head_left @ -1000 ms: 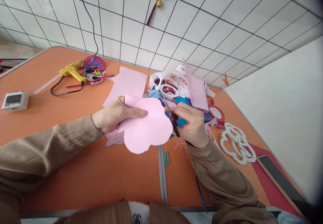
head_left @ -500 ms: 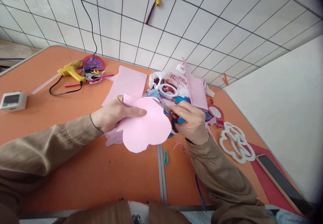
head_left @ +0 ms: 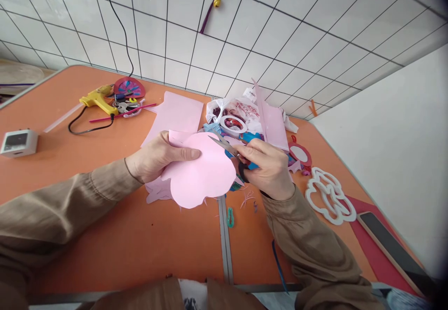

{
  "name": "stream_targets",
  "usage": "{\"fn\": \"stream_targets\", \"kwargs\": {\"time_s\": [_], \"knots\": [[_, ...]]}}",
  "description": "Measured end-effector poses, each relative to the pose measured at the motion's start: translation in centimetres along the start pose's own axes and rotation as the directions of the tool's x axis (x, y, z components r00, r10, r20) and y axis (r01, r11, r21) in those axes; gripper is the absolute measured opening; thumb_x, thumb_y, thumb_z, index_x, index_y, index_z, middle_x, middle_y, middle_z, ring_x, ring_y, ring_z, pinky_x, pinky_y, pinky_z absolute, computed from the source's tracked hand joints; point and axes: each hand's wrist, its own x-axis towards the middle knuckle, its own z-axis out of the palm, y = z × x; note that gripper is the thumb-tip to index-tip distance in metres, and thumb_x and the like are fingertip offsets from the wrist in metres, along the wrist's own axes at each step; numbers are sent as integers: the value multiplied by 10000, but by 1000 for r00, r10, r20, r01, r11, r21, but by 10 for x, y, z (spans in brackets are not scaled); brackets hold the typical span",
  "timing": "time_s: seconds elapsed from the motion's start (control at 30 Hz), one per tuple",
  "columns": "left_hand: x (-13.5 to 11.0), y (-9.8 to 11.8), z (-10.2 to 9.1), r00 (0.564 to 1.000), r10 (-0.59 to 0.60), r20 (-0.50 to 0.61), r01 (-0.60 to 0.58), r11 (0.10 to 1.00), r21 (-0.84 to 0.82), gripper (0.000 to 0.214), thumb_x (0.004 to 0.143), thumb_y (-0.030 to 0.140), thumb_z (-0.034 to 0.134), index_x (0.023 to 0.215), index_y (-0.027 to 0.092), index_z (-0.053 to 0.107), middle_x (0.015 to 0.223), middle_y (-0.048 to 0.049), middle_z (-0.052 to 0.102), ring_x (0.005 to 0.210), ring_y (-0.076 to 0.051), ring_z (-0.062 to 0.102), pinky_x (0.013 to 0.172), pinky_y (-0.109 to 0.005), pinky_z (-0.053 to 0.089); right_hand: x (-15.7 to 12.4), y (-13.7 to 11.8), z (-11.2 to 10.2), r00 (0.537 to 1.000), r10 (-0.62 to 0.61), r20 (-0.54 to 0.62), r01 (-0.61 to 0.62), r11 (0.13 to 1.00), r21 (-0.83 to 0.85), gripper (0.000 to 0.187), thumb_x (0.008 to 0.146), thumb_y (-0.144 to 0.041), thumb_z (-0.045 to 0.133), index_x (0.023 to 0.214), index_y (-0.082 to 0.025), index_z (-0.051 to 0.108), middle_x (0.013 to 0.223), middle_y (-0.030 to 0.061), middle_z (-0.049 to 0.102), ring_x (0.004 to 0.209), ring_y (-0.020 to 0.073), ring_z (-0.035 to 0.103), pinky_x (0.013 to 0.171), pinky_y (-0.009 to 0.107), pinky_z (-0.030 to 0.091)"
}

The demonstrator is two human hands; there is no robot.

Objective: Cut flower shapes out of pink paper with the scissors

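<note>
A pale pink paper piece (head_left: 203, 175) with a scalloped, cloud-like outline is held above the table. My left hand (head_left: 159, 156) pinches it at its left side, thumb lying on top. In my right hand (head_left: 264, 168) is a pair of scissors (head_left: 224, 144), fingers closed around the dark handles. The blades are parted and lie at the upper right edge of the paper. Pink scraps (head_left: 159, 190) lie on the table below the left hand, and thin pink slivers (head_left: 248, 199) are below the right one.
On the left of the orange table (head_left: 133, 244) are a yellow glue gun (head_left: 98, 100) and a white box-shaped device (head_left: 19, 142). Behind my hands lie a pink sheet (head_left: 180, 112) and a plastic bag (head_left: 241, 109). White cloud-shaped cutouts (head_left: 331, 198) and a phone (head_left: 388, 249) lie at right.
The scissors have moved slightly left along the upper edge of the pink paper. The paper's lower edge has risen a little, and my left hand keeps its grip.
</note>
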Motion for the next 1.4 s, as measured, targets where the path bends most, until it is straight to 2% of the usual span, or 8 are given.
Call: {"fn": "stream_targets", "kwargs": {"time_s": [0.53,0.8,1.03,1.4], "knots": [[1,0,-1,998,17,55,-15,999,-36,216,710,157,858,915,135,793,832,-84,799,716,-229,752,625,-311,644,1,0,-1,1000,-16,4,16,998,-58,211,851,-66,560,872,-204,718,601,-13,482,523,117,444,505,259,389],[2,-2,-3,1000,29,0,-29,999,-13,253,681,167,882,915,125,795,862,-103,803,729,-242,757,629,-328,655,2,-1,-1,999,-39,-18,38,998,-53,161,824,-43,596,835,-158,708,592,-26,461,516,105,433,501,250,366],[1,-2,-4,999,38,-12,-38,999,1,248,669,170,889,895,125,798,860,-100,803,733,-244,759,630,-320,654,2,-1,-1,1000,-21,1,21,997,-71,181,832,-65,587,853,-207,695,597,-24,454,508,112,429,489,249,367],[1,0,-3,1000,25,12,-24,1000,-9,246,670,167,886,895,117,798,874,-113,802,742,-251,760,635,-335,658,3,-2,-3,1000,-11,2,11,999,-40,135,870,-120,596,856,-199,704,598,-14,482,515,116,456,493,256,388]]}}
